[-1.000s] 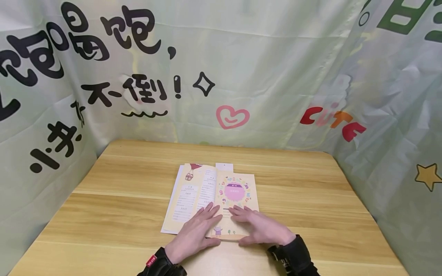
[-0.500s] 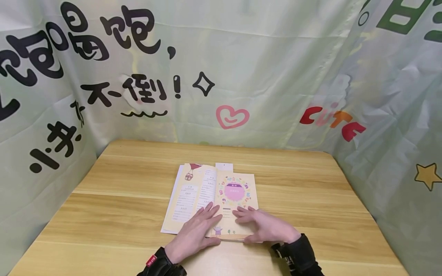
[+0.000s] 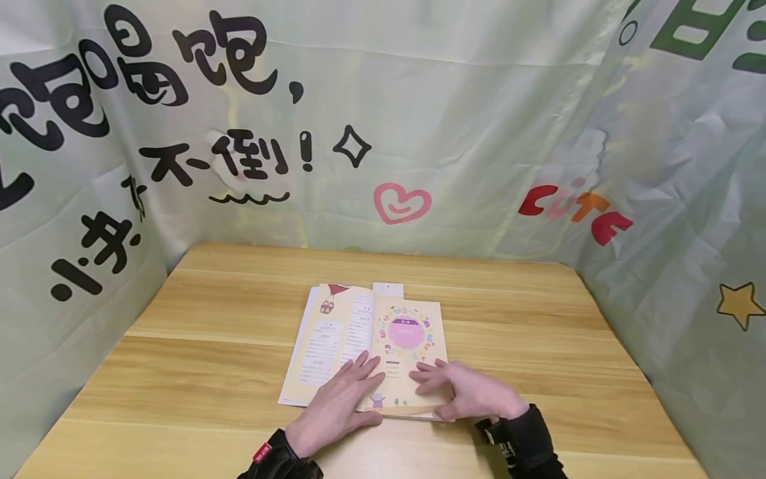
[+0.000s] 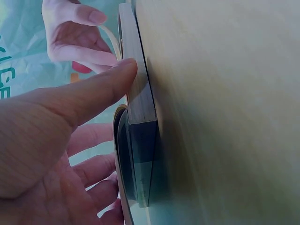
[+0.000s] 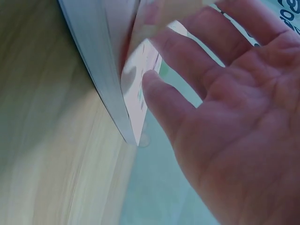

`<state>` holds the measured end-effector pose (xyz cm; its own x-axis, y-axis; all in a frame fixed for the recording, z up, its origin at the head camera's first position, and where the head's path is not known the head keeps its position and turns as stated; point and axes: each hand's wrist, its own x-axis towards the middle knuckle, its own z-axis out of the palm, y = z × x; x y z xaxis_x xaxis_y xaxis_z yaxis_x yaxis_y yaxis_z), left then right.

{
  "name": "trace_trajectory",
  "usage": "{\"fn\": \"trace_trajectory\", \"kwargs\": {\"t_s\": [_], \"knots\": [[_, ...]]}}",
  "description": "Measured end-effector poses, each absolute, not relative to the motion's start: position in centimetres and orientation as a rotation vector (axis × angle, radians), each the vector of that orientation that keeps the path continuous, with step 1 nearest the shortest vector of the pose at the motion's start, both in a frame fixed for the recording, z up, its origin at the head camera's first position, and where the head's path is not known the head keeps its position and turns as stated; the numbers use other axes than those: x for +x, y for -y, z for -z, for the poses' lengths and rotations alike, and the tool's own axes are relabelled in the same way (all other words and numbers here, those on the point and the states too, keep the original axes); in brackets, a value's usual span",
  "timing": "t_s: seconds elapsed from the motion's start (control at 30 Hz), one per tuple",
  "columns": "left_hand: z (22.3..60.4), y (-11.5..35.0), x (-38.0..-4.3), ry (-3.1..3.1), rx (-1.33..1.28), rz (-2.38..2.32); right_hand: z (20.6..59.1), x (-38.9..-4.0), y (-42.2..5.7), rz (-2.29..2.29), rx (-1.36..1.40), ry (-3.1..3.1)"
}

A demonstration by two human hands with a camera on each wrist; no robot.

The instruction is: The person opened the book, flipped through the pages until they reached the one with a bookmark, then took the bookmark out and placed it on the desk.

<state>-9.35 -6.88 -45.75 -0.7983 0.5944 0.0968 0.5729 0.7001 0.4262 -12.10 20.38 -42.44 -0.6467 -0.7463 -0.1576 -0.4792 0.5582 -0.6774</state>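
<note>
An open book [image 3: 409, 392] lies on the wooden table, printed lists on its left page and a pink circle on its right. Across the fold and lower left page rests my left hand [image 3: 341, 406], fingers spread and nearly straight. Its thumb [image 4: 112, 79] lies over the book's bottom edge. My right hand [image 3: 473, 392] is at the lower right corner, fingers bent over the right page and thumb at its bottom edge. Between them the page [image 4: 111, 37] bows up from the stack, as the left wrist view shows. The right thumb [image 5: 161, 93] stands apart from the fingers.
A pale card or flap [image 3: 389, 289] sticks out beyond the book's top edge. The wooden table [image 3: 526, 319] extends on all sides of the book. A pale printed cloth [image 3: 479, 133] hangs behind the table and along both sides.
My right hand has slid right toward the page's corner, its fingers bending more, and the page's lower edge has lifted off the stack. My left hand has stayed in place.
</note>
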Motion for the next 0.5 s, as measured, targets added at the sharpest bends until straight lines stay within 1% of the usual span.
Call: {"fn": "trace_trajectory", "kwargs": {"t_s": [0.5], "knots": [[45.88,6.86,-9.35,-2.843,0.967,-0.724,42.25,-12.24,-20.87,0.848,-0.977,-2.479]]}}
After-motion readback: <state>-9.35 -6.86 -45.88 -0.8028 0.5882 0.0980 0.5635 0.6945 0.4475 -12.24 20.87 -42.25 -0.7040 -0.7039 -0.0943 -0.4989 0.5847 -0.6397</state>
